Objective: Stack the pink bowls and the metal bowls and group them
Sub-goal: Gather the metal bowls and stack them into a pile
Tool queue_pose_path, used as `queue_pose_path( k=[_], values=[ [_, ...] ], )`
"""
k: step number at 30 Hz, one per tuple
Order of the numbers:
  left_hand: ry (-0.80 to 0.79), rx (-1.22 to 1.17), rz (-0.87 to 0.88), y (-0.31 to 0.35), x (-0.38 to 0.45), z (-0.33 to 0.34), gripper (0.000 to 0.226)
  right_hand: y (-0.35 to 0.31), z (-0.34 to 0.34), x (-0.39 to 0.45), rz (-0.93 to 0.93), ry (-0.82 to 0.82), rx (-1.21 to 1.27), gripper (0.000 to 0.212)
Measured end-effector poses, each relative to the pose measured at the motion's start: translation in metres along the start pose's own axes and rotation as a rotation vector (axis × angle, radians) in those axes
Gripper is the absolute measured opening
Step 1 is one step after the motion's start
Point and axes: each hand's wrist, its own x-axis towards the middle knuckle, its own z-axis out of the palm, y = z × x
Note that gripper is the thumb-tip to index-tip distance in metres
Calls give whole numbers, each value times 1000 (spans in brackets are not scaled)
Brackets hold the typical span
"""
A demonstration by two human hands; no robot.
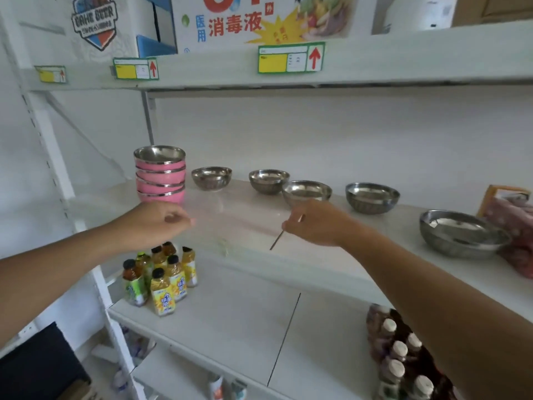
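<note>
A stack of several pink bowls (160,177) with steel insides stands at the left of the middle shelf (248,215). Several metal bowls sit singly along that shelf: one (211,178) beside the stack, a second (269,181), a third (307,192) just beyond my right hand, a fourth (372,197), and a wide one (460,232) at the right. My left hand (155,220) hovers just below the pink stack, fingers loosely curled, holding nothing. My right hand (317,223) reaches toward the third metal bowl, fingers partly bent, empty.
Yellow and green drink bottles (161,280) cluster on the lower shelf at left. White-capped bottles (403,359) stand at lower right. A pink packet and an orange box (507,209) sit at the far right of the middle shelf. Cartons (259,21) fill the top shelf.
</note>
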Motion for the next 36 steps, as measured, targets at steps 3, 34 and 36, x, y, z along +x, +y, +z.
queue_pose_path(
  k=[3, 34, 36],
  values=[
    [-59, 51, 56, 62, -8, 32, 23, 25, -16, -46, 71, 30, -50, 37],
    [-75, -230, 213, 150, 75, 130, 59, 209, -68, -135, 1098, 600, 613, 45],
    [-66, -276, 144, 148, 92, 132, 48, 217, -72, -128, 1144, 611, 691, 33]
  ],
)
